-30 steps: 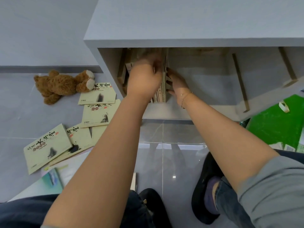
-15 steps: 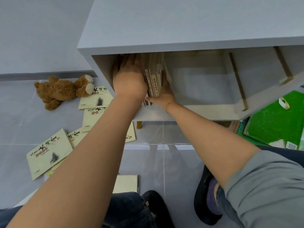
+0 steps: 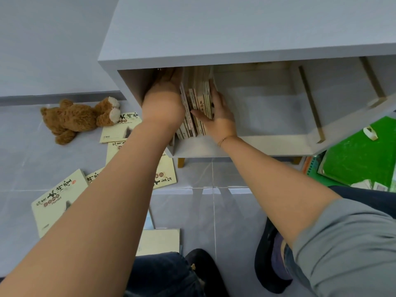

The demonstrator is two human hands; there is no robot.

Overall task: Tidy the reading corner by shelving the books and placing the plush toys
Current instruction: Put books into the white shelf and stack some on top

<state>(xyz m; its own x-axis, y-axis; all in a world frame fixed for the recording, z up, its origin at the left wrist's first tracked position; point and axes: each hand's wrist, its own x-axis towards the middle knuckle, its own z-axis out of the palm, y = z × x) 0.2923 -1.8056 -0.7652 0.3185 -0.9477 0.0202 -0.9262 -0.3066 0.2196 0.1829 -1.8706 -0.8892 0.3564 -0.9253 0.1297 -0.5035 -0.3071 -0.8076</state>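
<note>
A row of cream books (image 3: 198, 103) stands upright in the left end of the grey shelf unit (image 3: 235, 28). My left hand (image 3: 164, 99) reaches into the compartment and lies against the left side of the row, its fingertips lost in shadow. My right hand (image 3: 216, 116) presses flat on the right side of the row, with the thumb across the lower spines. Several more cream books lie on the floor at left, among them a Hamlet copy (image 3: 56, 202) and one under the shelf corner (image 3: 165, 174). A brown plush bear (image 3: 75, 118) lies on its side beyond them.
To the right of the books the shelf compartment (image 3: 267, 114) is bare as far as a wooden divider (image 3: 310, 103). A green board (image 3: 360, 155) with a tape roll on it lies at the right. Another book (image 3: 158, 241) lies by my knee on the grey tile floor.
Both hands have squeezed the row of books together and pushed it left in the shelf. The view has dropped slightly closer.
</note>
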